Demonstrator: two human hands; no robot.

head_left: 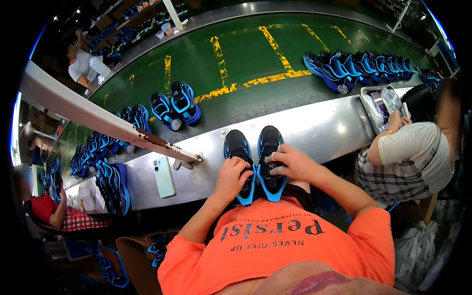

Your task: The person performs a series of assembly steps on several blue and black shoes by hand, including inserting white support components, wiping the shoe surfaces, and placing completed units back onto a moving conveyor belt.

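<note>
A pair of black and blue sneakers stands side by side before me at the metal bench edge, toes pointing away and heels toward my body. My left hand (233, 178) is closed on the left sneaker (237, 141), its fingers curled at the opening. On the right sneaker (270, 136), my right hand (293, 163) pinches near the tongue and laces. Pale coverings show on some of its fingertips. What lies between the fingertips of either hand is too small to make out.
A pale green phone (163, 177) lies on the metal bench (314, 129), left of a slanted white post (93, 105). More sneakers (183, 102) line the green surface beyond. Co-workers sit at both sides; a tray (376, 109) stands by the right one (410, 147).
</note>
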